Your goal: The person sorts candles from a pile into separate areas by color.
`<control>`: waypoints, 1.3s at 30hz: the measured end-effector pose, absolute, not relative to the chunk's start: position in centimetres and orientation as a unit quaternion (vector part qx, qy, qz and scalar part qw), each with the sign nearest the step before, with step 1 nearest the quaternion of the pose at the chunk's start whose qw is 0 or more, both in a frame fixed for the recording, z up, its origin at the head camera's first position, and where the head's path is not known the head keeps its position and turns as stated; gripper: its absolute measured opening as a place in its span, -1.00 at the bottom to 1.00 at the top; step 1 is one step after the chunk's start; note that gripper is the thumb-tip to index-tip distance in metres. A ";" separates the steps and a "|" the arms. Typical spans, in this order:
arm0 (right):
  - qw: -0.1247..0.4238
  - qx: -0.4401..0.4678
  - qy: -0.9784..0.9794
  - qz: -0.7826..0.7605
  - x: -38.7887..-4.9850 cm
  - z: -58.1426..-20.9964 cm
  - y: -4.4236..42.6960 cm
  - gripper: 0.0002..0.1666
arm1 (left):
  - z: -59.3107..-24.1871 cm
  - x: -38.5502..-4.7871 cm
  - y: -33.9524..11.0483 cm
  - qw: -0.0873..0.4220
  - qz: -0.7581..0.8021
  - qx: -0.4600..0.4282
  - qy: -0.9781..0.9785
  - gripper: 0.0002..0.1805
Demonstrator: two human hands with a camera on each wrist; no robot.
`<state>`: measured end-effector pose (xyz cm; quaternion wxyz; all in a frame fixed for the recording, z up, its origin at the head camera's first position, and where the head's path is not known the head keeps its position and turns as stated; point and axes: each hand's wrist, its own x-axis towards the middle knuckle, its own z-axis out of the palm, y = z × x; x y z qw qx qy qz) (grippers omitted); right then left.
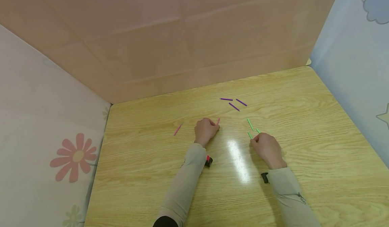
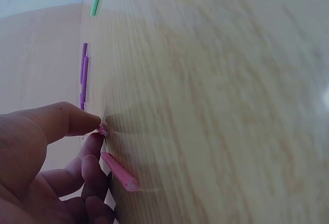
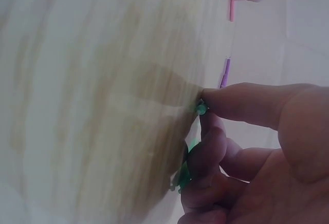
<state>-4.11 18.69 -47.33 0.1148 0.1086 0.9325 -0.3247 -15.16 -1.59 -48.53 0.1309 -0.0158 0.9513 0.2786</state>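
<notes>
My left hand [image 1: 206,131] pinches a short pink stick [image 1: 218,121] between thumb and forefinger, low over the table; its near end [image 2: 102,130] shows in the left wrist view. Another pink stick [image 1: 177,130] lies to the left of that hand. On the right, my right hand [image 1: 268,148] pinches one end of a green stick [image 1: 250,135] at the tabletop. A second green stick [image 1: 250,124] lies just beyond it, and a third green stick [image 1: 258,131] is partly hidden by the fingers.
Farther back on the wooden table [image 1: 136,173] lie three purple sticks: one [image 1: 226,99] at the left, one [image 1: 241,102] at the right and one [image 1: 234,107] nearer. A brown-pink panel [image 1: 182,34] rises behind the table, with patterned panels at both sides.
</notes>
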 end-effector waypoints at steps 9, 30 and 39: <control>0.115 0.108 0.934 -0.321 -4.1 -47.3 18.6 -0.59 | -48.6 -15.2 -1.7 0.140 0.286 -0.022 0.948 -0.81; 0.119 0.112 0.931 -0.326 -4.1 -47.2 18.6 -0.59 | -47.2 -15.4 -6.6 0.120 0.406 -0.026 0.905 -0.77; 0.127 0.116 0.931 -0.323 -4.2 -47.1 18.6 -0.59 | -46.8 -15.2 -11.5 0.066 0.416 -0.073 0.904 -0.79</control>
